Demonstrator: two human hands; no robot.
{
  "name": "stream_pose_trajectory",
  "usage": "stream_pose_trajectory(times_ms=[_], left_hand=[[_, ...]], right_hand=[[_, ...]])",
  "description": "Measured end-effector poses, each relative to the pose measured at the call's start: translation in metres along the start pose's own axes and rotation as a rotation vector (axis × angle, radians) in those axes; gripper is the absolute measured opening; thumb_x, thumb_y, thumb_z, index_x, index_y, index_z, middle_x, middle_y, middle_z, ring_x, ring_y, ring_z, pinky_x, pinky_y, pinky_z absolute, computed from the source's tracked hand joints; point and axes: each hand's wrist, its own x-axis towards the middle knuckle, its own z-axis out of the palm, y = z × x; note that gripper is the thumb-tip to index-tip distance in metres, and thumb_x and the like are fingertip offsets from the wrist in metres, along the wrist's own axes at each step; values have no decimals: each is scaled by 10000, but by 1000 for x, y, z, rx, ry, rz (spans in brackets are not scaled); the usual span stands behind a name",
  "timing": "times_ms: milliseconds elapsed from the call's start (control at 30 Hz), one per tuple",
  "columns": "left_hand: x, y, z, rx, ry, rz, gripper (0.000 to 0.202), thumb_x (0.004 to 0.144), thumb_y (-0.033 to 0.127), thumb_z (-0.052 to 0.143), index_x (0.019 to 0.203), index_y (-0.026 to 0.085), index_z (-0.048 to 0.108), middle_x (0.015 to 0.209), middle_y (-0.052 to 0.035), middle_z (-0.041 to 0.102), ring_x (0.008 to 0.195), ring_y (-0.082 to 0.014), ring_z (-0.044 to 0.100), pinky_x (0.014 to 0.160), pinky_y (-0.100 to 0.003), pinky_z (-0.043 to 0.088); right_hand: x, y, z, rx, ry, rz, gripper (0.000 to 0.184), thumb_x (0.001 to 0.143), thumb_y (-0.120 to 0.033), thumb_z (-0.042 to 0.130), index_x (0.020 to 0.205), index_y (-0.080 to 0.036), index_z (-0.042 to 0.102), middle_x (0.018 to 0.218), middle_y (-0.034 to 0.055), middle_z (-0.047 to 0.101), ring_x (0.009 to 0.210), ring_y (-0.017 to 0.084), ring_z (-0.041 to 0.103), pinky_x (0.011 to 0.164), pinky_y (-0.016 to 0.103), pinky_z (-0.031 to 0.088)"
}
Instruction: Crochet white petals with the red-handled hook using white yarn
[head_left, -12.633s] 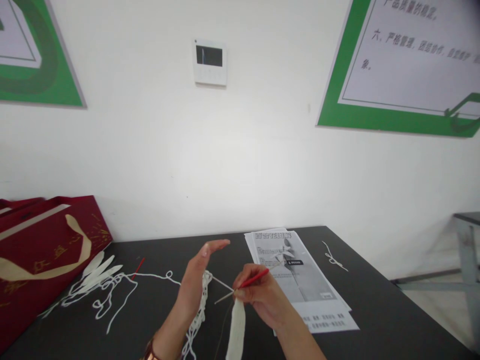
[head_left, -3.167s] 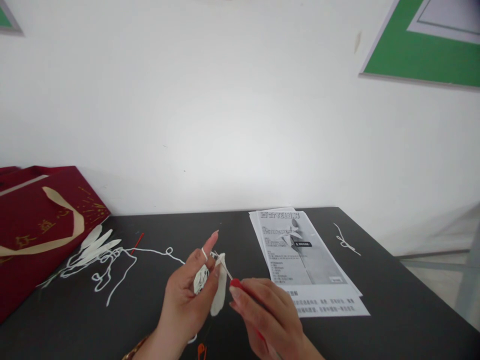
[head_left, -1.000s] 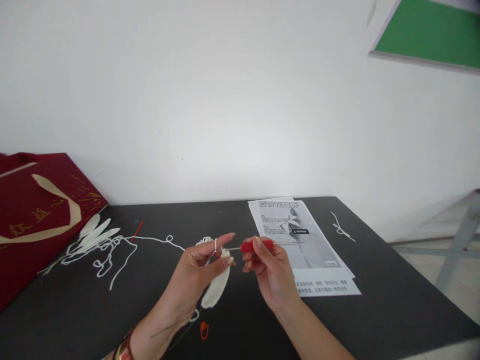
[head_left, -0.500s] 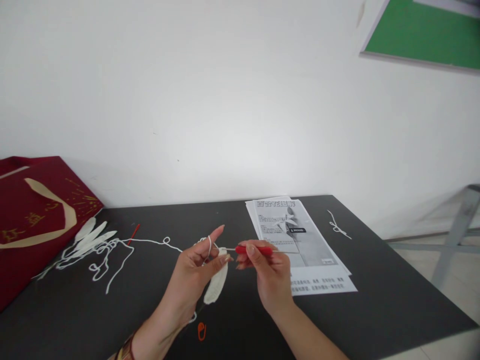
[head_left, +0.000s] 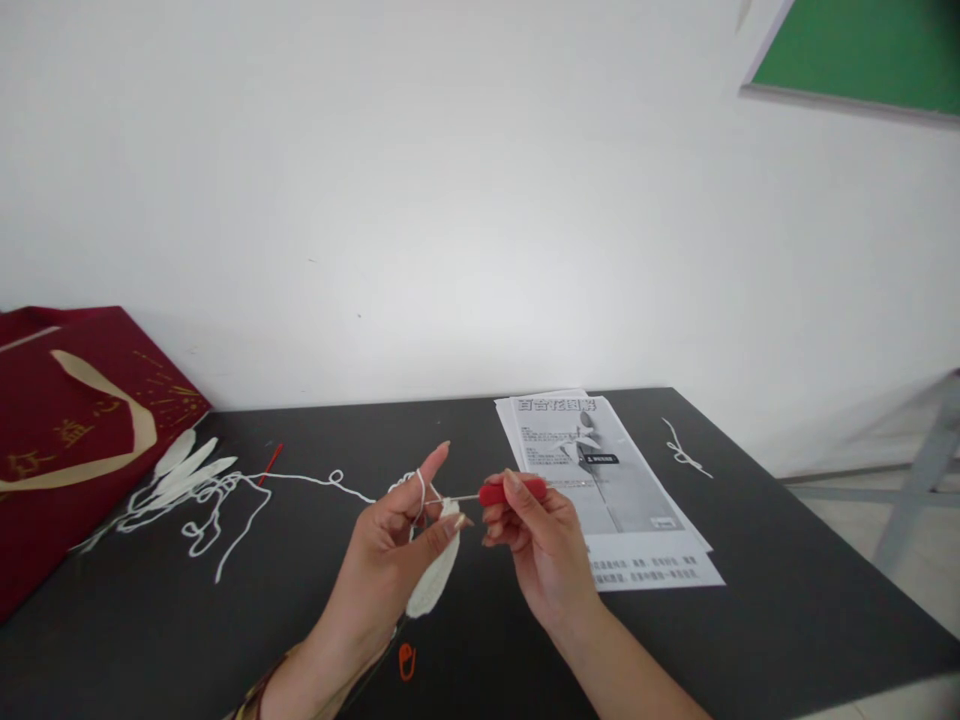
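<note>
Between the thumb and fingers of my left hand (head_left: pixel 394 540) is a white crocheted petal (head_left: pixel 435 580), hanging down below the thumb. White yarn (head_left: pixel 307 481) loops round the raised index finger and trails left across the table. My right hand (head_left: pixel 544 535) grips the red handle of a crochet hook (head_left: pixel 514 491). Its thin metal shaft points left and meets the petal's top edge at the left fingers. The hook's tip among the yarn is too small to make out. An orange stitch marker (head_left: pixel 406 661) lies on the table below the petal.
Several white petals (head_left: pixel 187 470) with tangled yarn tails lie at left beside a dark red gift bag (head_left: pixel 75 440). A thin red stick (head_left: pixel 274 458) lies near them. Printed sheets (head_left: pixel 637 500) and a yarn scrap (head_left: pixel 684 455) are on the black table (head_left: pixel 750 600) at right.
The hook's shaft has tilted, its handle end now slightly higher, and my right hand has shifted a little to the right. Both hands keep their hold. The whole view has shifted slightly.
</note>
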Motion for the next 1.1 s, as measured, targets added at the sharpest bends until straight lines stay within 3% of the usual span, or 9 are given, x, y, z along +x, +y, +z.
stream_pose_trajectory(times_ms=[133, 300, 400, 467, 533, 633, 733, 833, 1100], left_hand=[[3, -6, -2, 72, 56, 67, 581, 664, 202, 822, 1218, 265, 662, 633, 58, 495, 628, -87, 484, 631, -194, 397], [4, -6, -1, -122, 27, -80, 690, 684, 195, 810, 1325, 235, 557, 651, 43, 596, 588, -89, 551, 585, -189, 426], [5, 2, -4, -293, -62, -191, 709, 665, 133, 805, 1325, 198, 552, 680, 15, 645, 599, -106, 596, 585, -200, 456], [7, 9, -8, -341, -143, -242, 649, 665, 104, 794, 1280, 178, 599, 690, -3, 664, 597, -101, 605, 579, -186, 454], [8, 16, -13, -341, -228, -264, 587, 672, 87, 785, 1236, 165, 641, 688, -21, 683, 602, -97, 617, 584, -168, 449], [9, 26, -17, -326, -323, -287, 563, 652, 70, 794, 1193, 169, 678, 681, -31, 701, 605, -97, 635, 589, -151, 444], [8, 33, -18, -311, -350, -321, 577, 620, 80, 811, 1175, 186, 693, 705, -29, 710, 593, -99, 641, 583, -156, 444], [7, 35, -19, -290, -356, -347, 589, 597, 87, 813, 1166, 185, 700, 702, -24, 701, 577, -111, 641, 578, -181, 453], [8, 32, -22, -260, -436, -352, 601, 589, 102, 789, 1179, 168, 692, 651, -6, 620, 581, -131, 618, 561, -210, 471]], right_hand=[[-11, 3, -2, -362, -32, -426, 111, 867, -226, 632, 895, -208, 738, 714, 22, 734, 581, 128, 682, 552, 216, 581], [-16, 7, -11, -910, -290, -1045, 403, 813, -7, 589, 1175, -174, 645, 930, 115, 737, 813, 206, 696, 699, 312, 596], [-13, 5, -17, -970, -463, -1224, 500, 822, -12, 571, 1307, -134, 554, 1036, 175, 714, 937, 251, 675, 750, 367, 598], [-11, 2, -17, -875, -460, -1155, 473, 838, -26, 568, 1282, -188, 586, 1047, 148, 717, 917, 235, 683, 732, 355, 601], [-11, 0, -14, -679, -377, -921, 372, 854, -61, 589, 1159, -256, 675, 979, 94, 734, 813, 202, 699, 668, 320, 603], [-10, 0, -8, -313, -276, -507, 160, 857, -190, 647, 948, -266, 754, 848, 51, 738, 675, 176, 695, 563, 284, 596], [-8, 1, -5, -88, -261, -276, 86, 818, -265, 704, 872, -240, 766, 785, 41, 741, 647, 162, 693, 520, 244, 591], [-8, 1, -5, -22, -273, -201, 88, 795, -271, 730, 859, -221, 766, 763, 38, 746, 630, 147, 691, 512, 219, 586], [-9, -6, -7, -4, -314, -192, 86, 804, -266, 721, 846, -203, 762, 731, 38, 731, 592, 137, 671, 487, 220, 579]])
